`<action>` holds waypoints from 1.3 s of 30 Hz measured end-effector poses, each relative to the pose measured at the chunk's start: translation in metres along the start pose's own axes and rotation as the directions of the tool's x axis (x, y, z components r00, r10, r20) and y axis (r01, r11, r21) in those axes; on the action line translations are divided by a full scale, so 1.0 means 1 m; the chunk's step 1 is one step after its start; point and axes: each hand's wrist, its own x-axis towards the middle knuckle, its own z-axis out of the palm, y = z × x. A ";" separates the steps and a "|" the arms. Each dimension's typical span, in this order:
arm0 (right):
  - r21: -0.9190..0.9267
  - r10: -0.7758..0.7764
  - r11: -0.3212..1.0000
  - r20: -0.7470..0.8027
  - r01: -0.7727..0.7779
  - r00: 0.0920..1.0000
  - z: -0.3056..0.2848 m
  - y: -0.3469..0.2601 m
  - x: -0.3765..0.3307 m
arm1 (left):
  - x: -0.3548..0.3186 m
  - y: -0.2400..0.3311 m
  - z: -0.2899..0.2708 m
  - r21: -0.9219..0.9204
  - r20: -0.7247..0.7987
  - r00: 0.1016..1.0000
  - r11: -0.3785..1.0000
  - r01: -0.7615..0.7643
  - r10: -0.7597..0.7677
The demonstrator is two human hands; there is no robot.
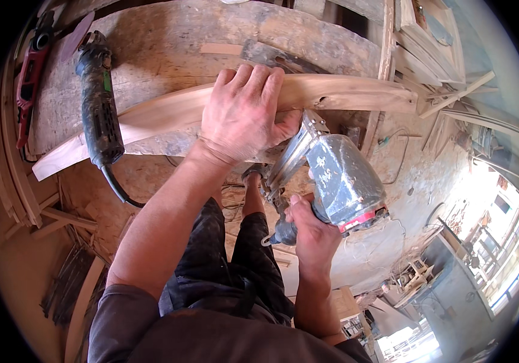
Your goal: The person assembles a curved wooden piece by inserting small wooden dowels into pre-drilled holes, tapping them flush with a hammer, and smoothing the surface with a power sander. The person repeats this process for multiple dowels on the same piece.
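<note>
My left hand (244, 112) is wrapped over a long curved piece of wood (344, 91) that lies across the workbench. The wood's left end juts past the bench's near edge. In my right hand (312, 233) is a scuffed grey nail gun (345, 175), gripped by its handle. Its nose points up and meets, or comes very close to, the near edge of the wood, just right of my left thumb. Whether it touches cannot be made out. A dark knot shows in the wood beyond the nose.
On the left of the workbench (150, 36) lie a corded angle grinder (99, 103), partly over the curved wood, and a red power tool (31, 85). Wood strips (14, 157) stand at the left. Scrap wood (431, 54) is piled at the far right. Cords trail across the floor (386, 224).
</note>
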 end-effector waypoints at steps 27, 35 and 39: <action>0.271 0.548 0.804 0.011 -0.530 0.837 -0.085 0.087 -0.064 | -0.001 0.008 -0.004 0.119 0.122 0.990 0.991 0.060 -0.074; 0.630 0.482 0.642 0.112 -0.437 0.869 -0.119 0.181 -0.066 | 0.003 0.002 -0.013 0.081 0.184 0.967 0.984 0.161 -0.174; 0.644 0.498 0.635 0.081 -0.427 0.863 -0.121 0.224 -0.064 | 0.020 0.010 -0.030 0.075 0.345 0.886 0.950 0.304 -0.311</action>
